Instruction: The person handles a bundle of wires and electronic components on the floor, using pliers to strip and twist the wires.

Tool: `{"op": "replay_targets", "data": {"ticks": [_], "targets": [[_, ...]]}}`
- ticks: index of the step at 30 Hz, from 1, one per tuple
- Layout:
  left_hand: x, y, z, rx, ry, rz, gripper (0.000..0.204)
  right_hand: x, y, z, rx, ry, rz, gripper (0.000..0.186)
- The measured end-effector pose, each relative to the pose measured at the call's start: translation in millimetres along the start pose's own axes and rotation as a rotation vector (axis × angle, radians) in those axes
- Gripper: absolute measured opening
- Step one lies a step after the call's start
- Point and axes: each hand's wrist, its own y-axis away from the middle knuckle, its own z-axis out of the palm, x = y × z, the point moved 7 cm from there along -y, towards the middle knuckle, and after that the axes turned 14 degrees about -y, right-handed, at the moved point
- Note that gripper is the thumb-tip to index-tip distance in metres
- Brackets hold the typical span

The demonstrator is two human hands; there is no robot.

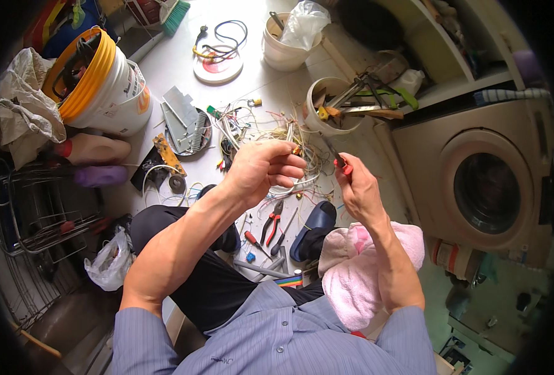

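Left hand (267, 167) curled, cannot tell if gripping anything; right hand (360, 192) grasping red-handled tool (345, 167). Wire tangle (316, 161) between and beyond hands; pliers (274, 219) nearer body.

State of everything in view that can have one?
Left hand: fingers curled, grip unclear
Right hand: closed on red-handled tool
Wires: tangled
Red-handled pliers: lying flat, unheld
Washer door: shut
Pink towel: crumpled
Yellow-rimmed bucket: lidless, items inside
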Motion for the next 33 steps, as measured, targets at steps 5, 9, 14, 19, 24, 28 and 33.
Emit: {"op": "replay_targets", "data": {"ticks": [5,9,14,19,24,28,33], "targets": [[-7,-6,4,-0.042,0.03,0.002,0.027,-20,-5,0,0.068,0.293,-0.202,0.04],[-9,-11,8,-0.046,0.088,-0.008,0.026,-17,-4,1,0.13,0.427,-0.259,0.044],[-10,-14,13,-0.072,0.041,-0.013,0.025,-13,-4,-2,0.162,0.536,-0.246,0.044],[-6,-15,16,-0.075,-0.018,0.011,0.023,-11,-5,-5,0.143,0.573,-0.227,0.041],[-6,-19,14,-0.045,-0.088,0.031,0.022,-10,0,-2,0.106,0.568,-0.184,0.03],[-5,-22,14,-0.041,-0.143,0.073,0.022,-10,2,-3,0.11,0.567,-0.164,0.024],[-7,-18,21,-0.081,-0.199,0.06,0.032,-13,3,-5,0.145,0.54,-0.159,0.021]]}}
